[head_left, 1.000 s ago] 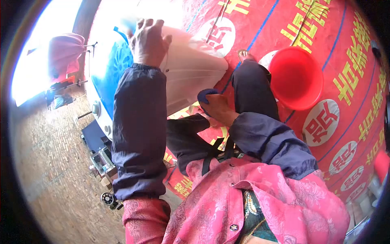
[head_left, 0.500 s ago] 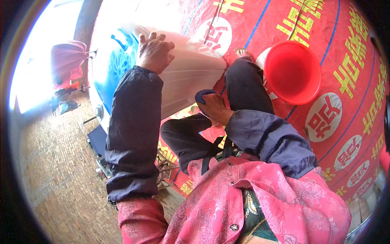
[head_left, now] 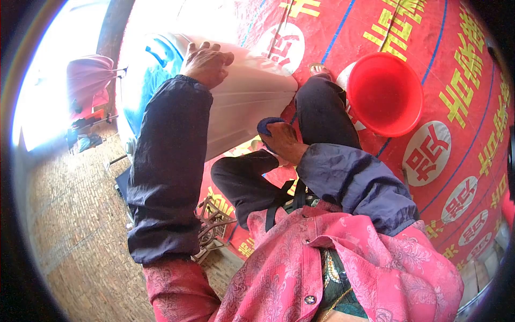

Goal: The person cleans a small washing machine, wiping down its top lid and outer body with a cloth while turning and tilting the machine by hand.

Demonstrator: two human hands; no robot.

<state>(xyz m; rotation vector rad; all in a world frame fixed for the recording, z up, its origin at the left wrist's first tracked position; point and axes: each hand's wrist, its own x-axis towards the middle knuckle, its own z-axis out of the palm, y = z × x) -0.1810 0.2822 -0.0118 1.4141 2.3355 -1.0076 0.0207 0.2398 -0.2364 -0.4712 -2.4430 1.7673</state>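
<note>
Left hand point(head_left: 206, 66), loosely spread, is now resting nearer the pink jacket point(head_left: 279, 263), apparently steadying the washing machine point(head_left: 247, 83) at the red sheet point(head_left: 317, 37)'s left edge; right hand point(head_left: 285, 141) is gripping a cloth point(head_left: 266, 125).

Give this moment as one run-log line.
left hand: at white appliance | right hand: holding dark blue cloth | red bucket: beside right leg

Left hand point(head_left: 206, 65) lower in view, more metal rack point(head_left: 214, 221) showing beside left sleeve point(head_left: 167, 172)
</note>
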